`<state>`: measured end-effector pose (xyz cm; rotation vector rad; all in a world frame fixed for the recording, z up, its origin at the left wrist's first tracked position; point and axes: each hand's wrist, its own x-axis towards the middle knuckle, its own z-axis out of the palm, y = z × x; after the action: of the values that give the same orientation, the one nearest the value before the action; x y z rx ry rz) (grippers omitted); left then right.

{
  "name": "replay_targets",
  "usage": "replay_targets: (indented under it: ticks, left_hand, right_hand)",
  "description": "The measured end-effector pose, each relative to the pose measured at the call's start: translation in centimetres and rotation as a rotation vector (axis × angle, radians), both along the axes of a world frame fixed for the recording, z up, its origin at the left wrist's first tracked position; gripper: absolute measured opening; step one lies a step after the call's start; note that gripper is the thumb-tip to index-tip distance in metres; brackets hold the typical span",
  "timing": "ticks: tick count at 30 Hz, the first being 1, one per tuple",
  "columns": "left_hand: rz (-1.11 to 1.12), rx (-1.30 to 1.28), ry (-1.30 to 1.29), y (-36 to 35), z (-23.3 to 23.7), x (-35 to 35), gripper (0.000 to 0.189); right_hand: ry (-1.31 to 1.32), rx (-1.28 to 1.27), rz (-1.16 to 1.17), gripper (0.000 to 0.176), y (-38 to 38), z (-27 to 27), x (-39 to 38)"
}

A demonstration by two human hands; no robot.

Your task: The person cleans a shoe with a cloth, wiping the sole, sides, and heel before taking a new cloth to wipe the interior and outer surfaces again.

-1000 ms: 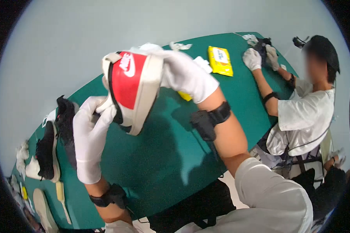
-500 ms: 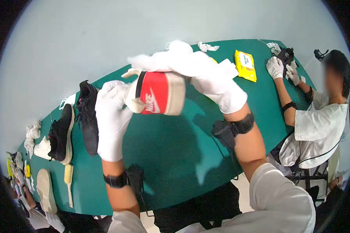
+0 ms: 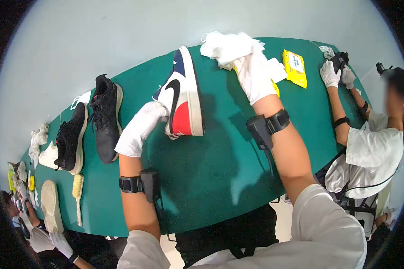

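My left hand (image 3: pixel 143 127), in a white glove, is closed on the heel collar of a sneaker (image 3: pixel 192 96). The sneaker is white, navy and red with a black swoosh, its toe pointing away from me and its pale sole facing right. In my right hand (image 3: pixel 254 80), also gloved, is a crumpled white wipe (image 3: pixel 229 47) near the table's far edge. Its fingertips are partly hidden by the wipe. Beneath that hand a yellow packet (image 3: pixel 276 89) shows only in part.
On the green table (image 3: pixel 188 188) to the left are a black shoe (image 3: pixel 105 121), another black shoe (image 3: pixel 69 139), a brush (image 3: pixel 78 193) and a pale sole (image 3: pixel 52 201). A yellow wipes packet (image 3: pixel 295 67) lies right. Co-workers sit at both sides; the right one handles a black shoe (image 3: pixel 339 62).
My right hand has moved off the sneaker, away to the right with the wipe. The sneaker has turned from heel-on to side-on, and my left hand has shifted to its heel.
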<state>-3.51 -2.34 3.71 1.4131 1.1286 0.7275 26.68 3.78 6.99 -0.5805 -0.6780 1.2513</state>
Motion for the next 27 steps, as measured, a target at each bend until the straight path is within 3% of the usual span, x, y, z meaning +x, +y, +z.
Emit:
replay_targets:
  ticks: [2, 3, 4, 6, 8, 9, 12, 15, 16, 17, 19, 22, 25, 27]
  left_hand:
    - [-0.021, -0.178, -0.413, -0.5, -0.8, 0.2, 0.018]
    - [-0.030, -0.271, -0.619, -0.6, -1.0, 0.5, 0.020]
    - [-0.005, -0.231, -0.513, -1.0, -0.3, 1.5, 0.024]
    - [0.045, -0.148, -0.305, -1.7, 1.1, 3.7, 0.032]
    - [0.075, -0.115, -0.318, -0.4, 0.7, 4.8, 0.046]
    - [0.109, -0.130, -0.325, 0.0, 0.5, 5.2, 0.048]
    - [0.179, -0.050, -0.421, -1.2, 1.4, 7.1, 0.056]
    - [0.265, -0.037, -0.469, -1.2, 1.1, 7.7, 0.059]
    - [0.271, -0.028, -0.484, -1.2, 0.9, 7.5, 0.059]
    - [0.275, -0.020, -0.498, -1.2, 0.5, 7.4, 0.058]
    - [0.284, 0.005, -0.512, -0.8, -0.5, 7.2, 0.050]
    - [0.459, -0.291, -0.354, -0.3, -0.2, 6.9, 0.041]
    - [0.441, -0.287, -0.511, -0.6, -2.1, 6.3, 0.032]
    - [0.426, -0.317, -0.509, 0.1, -3.4, 5.4, 0.033]
  right_hand:
    - [0.092, -0.042, -0.180, 0.025, -0.5, 1.0, -0.1]
    - [-0.219, 0.017, -0.228, 0.027, -0.2, 1.3, -0.6]
    - [-0.515, 0.076, -0.311, 0.029, 0.1, 1.7, -1.0]
    - [-1.534, 0.714, -0.518, 0.030, 0.7, -0.3, -1.7]
    - [-1.531, 0.700, -0.254, 0.033, -1.5, -1.6, -3.9]
    - [-1.479, 1.012, -0.517, 0.036, -0.3, -3.4, -4.6]
    - [-1.639, 1.021, -0.447, 0.036, -0.6, -3.3, -4.0]
    - [-1.605, 0.893, -0.260, 0.034, -1.7, -2.6, -3.6]
    - [-1.584, 0.837, -0.178, 0.034, -2.1, -2.3, -3.7]
    - [-1.510, 0.951, -0.288, 0.030, -1.4, -3.1, -3.9]
    - [-1.515, 0.812, -0.228, 0.028, -2.3, -2.9, -4.4]
    - [-1.467, 0.635, -0.096, 0.025, -5.3, -2.7, -4.7]
    - [-1.364, 0.533, 0.044, 0.024, -8.4, -2.1, -5.2]
    - [-1.488, 0.571, -0.012, 0.025, -8.6, -2.5, -5.3]
